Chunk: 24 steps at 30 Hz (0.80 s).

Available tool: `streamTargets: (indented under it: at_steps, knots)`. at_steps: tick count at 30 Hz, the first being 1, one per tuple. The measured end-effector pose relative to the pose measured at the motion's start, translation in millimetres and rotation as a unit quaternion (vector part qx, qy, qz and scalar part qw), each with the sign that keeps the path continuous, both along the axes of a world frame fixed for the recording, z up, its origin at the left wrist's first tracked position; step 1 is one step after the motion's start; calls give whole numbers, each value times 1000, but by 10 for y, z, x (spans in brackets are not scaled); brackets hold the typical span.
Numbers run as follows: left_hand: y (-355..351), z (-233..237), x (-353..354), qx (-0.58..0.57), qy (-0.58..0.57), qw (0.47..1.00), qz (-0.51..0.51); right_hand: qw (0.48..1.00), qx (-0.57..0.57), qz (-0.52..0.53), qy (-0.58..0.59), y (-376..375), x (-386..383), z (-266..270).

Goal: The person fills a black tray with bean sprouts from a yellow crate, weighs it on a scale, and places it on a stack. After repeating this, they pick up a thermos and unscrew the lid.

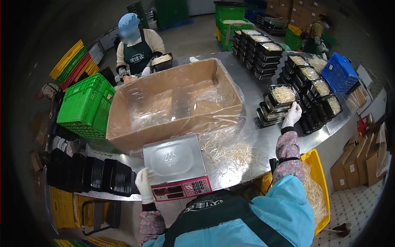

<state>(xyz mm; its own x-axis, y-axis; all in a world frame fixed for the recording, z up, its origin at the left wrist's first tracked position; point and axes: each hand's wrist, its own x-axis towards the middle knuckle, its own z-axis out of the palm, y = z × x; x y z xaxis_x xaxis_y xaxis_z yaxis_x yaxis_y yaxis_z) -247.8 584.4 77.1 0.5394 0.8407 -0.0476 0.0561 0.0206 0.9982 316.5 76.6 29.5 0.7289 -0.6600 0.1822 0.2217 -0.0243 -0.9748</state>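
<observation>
My right hand [292, 115], in a white glove, reaches out to the right and grips the near edge of a black plastic tray of bean sprouts [284, 94]. That tray sits on top of a short stack of filled trays [269, 113]. My left hand [144, 183], also gloved, is beside the left edge of the weighing scale [175, 158], its fingers loosely apart and holding nothing. The scale's steel pan is bare, and its red keypad faces me. Loose bean sprouts [230, 154] lie on the steel table right of the scale.
A large plastic-lined cardboard box [173, 138] stands behind the scale. Black empty trays [96, 173] are stacked at left, near a green crate [84, 101]. More filled trays [310, 74] stand at right. A yellow crate of sprouts [314, 193] is beside me. A co-worker [138, 49] works opposite.
</observation>
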Motion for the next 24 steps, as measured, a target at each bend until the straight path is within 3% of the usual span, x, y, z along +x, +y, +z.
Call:
streamTargets:
  at_steps: [1, 2, 4, 5, 7, 8, 9, 10, 12, 13, 15, 17, 18, 20, 24]
  knots:
    - [106, 13, -98, 30, 2, 999, 26, 994, -40, -21, -104, 125, -107, 198]
    - [209, 37, -198, 61, 4, 997, 52, 981, -158, -20, -108, 180, -232, 437]
    - [328, 195, -321, 95, 12, 992, 88, 963, -263, 15, -63, 409, -473, 1068]
    - [366, 249, -318, 115, 19, 987, 110, 932, -361, 21, -37, 410, -342, 1120]
    - [574, 203, -381, 196, 12, 971, 138, 836, -546, 33, -39, 379, 18, 1093]
    - [586, 279, -382, 290, 58, 943, 150, 749, -660, 33, 38, 391, 98, 1007]
    - [593, 322, -402, 318, 94, 926, 180, 639, -746, 118, 145, 365, 134, 942]
    - [729, 256, -506, 415, 143, 877, 194, 667, -729, 87, 126, 478, -66, 896]
    - [847, 246, -692, 513, 238, 788, 242, 628, -752, 117, 163, 601, -198, 1026]
    - [872, 244, -782, 508, 265, 775, 267, 558, -804, 121, 164, 438, 45, 841]
    - [929, 151, -986, 497, 350, 747, 268, 591, -776, 115, 188, 274, 242, 661]
    - [1000, -22, -1174, 453, 409, 774, 170, 613, -736, 124, 260, 290, 221, 713]
    - [997, -183, -1210, 503, 459, 716, 155, 612, -736, 126, 262, 281, 219, 716]
    - [960, -109, -1163, 453, 463, 748, 147, 633, -724, 135, 241, 238, 262, 669]
    - [1186, -329, -1199, 493, 409, 742, 197, 616, -745, 152, 203, 74, 458, 546]
